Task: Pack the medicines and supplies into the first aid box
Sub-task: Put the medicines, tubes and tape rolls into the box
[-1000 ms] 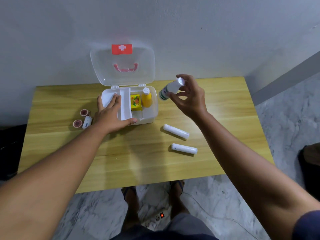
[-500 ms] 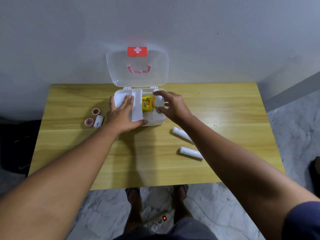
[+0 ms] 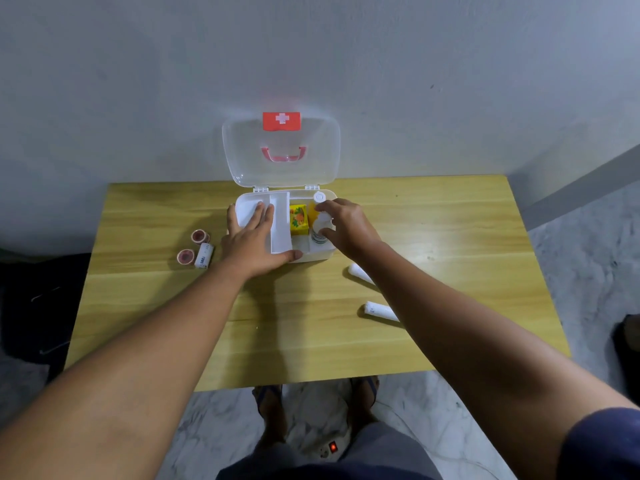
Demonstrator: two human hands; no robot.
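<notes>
— Head view: where's your right hand (image 3: 348, 225)?
— Fingers clamped on the white bottle (image 3: 320, 232), inside the first aid box (image 3: 311, 255) at the surface's (image 3: 433, 220) far edge.
— And your left hand (image 3: 254, 242)?
— Spread flat on the box's tray (image 3: 280, 225), gripping nothing.

Plain room in a home, by the look of it.
Small wood-grain counter (image 3: 450, 237) pushed against a bare grey painted wall (image 3: 138, 81); marble-pattern floor tiles (image 3: 588, 244) on the right and near side; power strip (image 3: 329, 448) with a lit red switch lying on the floor between sandalled feet (image 3: 268, 398); dark skirting band (image 3: 581, 183) along the right wall. No lab, shop or office fittings visible.
</notes>
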